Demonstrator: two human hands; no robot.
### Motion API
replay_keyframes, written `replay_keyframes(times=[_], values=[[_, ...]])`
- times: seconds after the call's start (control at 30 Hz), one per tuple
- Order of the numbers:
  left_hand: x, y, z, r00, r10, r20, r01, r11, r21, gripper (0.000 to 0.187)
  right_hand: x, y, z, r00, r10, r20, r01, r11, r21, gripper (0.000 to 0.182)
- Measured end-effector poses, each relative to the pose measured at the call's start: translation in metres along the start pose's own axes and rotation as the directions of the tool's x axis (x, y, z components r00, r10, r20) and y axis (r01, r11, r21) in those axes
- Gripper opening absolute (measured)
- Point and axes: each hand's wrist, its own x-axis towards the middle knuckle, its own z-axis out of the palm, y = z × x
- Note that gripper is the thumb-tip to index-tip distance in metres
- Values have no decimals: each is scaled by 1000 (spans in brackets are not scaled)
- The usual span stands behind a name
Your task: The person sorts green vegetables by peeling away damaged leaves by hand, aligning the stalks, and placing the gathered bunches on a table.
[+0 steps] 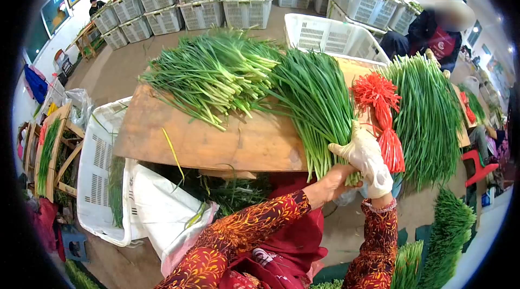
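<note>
My left hand (329, 185), bare, is closed round the pale stem ends of a garlic chive bundle (317, 102) at the near edge of the wooden board (233, 145). Its fingers are partly hidden behind my right hand (366, 160). That one wears a white glove and grips the bundle's right side, thumb across the stems. A loose heap of garlic chives (216, 72) lies to the left on the board. Just right of my glove hangs a bunch of red plastic ties (383, 113). Beyond it a thick pile of chives (425, 121) droops over the edge.
A white crate (97, 180) stands left of the board, with a white sack (168, 208) beside it. Another white crate (336, 37) is behind. Stacked crates (246, 13) line the back. A co-worker (441, 34) sits far right, near a red stool (479, 167). More chives (447, 235) lie below right.
</note>
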Motion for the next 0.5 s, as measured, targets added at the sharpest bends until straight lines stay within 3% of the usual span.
replay_keyframes(times=[0.03, 0.1, 0.17, 0.23, 0.27, 0.33, 0.37, 0.4, 0.43, 0.47, 0.5], values=[[0, -7, -4, 1000, 4, 4, -4, 1000, 4, 27, 3, 3, 3, 1000, -2, -7, 2, 1000, -1, 84], [-3, -41, -17, 984, -146, 103, 153, 986, -64, 28, 8, 12, 13, 997, -29, -66, 25, 998, -64, 86], [-42, -50, -7, 907, -272, 322, 308, 949, -64, 27, 6, 11, 15, 999, 3, -47, -4, 1000, -17, 87], [-75, -44, 2, 754, -491, 436, 383, 868, 316, 28, 5, 17, 28, 980, -43, -195, 29, 997, -76, 78], [-95, -21, 15, 794, -508, 333, 308, 810, 499, 28, 5, 20, 35, 965, -89, -247, 56, 989, -138, 79], [-98, 20, 16, 925, -186, 332, -11, 858, 513, 28, 3, 16, 32, 973, -63, -221, 47, 996, -76, 81], [-89, 45, 16, 915, 50, 401, -274, 806, 525, 27, 2, 13, 31, 979, -52, -199, 49, 999, -22, 84], [-77, 68, 12, 850, 295, 437, -526, 413, 743, 28, -1, 12, 31, 982, -48, -184, 61, 996, 65, 83], [-59, 83, 7, 703, 503, 502, -589, 17, 808, 30, 3, 17, 37, 982, -45, -186, 58, 996, 64, 83], [-38, 97, -1, 599, 505, 622, -558, -294, 776, 32, 12, 27, 50, 964, -100, -246, 139, 979, 149, 83], [-19, 105, -10, 627, 453, 633, -390, -521, 759, 35, 4, 15, 31, 979, -105, -175, 109, 994, 16, 81]])
